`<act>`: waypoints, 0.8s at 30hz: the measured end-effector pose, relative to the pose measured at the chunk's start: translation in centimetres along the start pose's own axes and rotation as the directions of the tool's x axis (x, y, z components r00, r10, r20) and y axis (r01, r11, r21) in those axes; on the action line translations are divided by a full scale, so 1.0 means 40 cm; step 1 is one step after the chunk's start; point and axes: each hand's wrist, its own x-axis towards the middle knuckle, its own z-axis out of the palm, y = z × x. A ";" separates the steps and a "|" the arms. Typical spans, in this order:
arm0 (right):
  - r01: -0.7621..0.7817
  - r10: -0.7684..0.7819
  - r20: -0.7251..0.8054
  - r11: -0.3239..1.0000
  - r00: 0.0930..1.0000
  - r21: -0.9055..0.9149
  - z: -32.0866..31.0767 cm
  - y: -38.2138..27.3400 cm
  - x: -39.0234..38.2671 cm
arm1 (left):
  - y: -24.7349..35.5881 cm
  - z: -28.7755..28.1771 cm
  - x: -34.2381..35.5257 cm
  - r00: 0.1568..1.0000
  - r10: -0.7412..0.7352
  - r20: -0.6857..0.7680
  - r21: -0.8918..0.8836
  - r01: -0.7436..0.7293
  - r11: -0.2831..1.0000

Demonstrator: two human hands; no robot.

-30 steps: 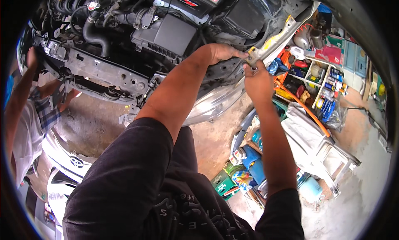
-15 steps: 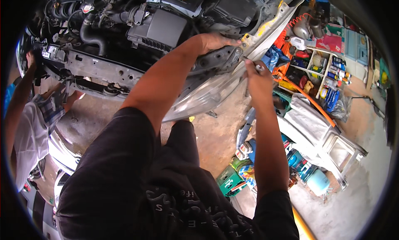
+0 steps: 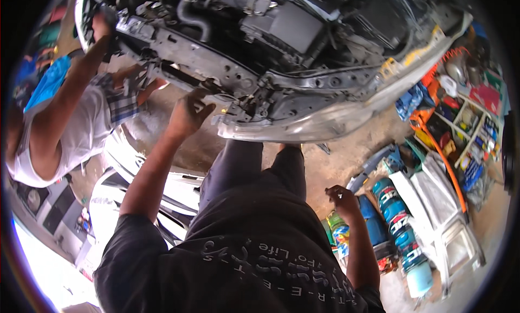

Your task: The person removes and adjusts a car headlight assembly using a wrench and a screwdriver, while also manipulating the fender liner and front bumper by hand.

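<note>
A car's front end with its bumper off stands before me. Its clear headlight spans the near corner below the bare metal front panel. My left hand is raised beside the headlight's left end, thumb apart from the fingers, with nothing seen in it. Low on my right, away from the car, my right hand has its fingers curled; what they hold, if anything, is too small and dark to make out. A black air filter box sits in the engine bay.
At the left a co-worker in a white top reaches to the car's front. On the right floor are teal containers, a white-grey frame, an orange hose and a divided tray of bottles. A white car part lies behind me.
Both my hands have left the headlight's right corner. The left moved across to its left end, and the right dropped down toward me. The view has shifted left.
</note>
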 end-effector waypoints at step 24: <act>0.435 -0.584 0.317 0.790 0.747 0.432 -0.057 -0.580 -0.042 | 0.433 0.431 -0.239 0.926 0.371 0.062 -0.805 -0.174 0.568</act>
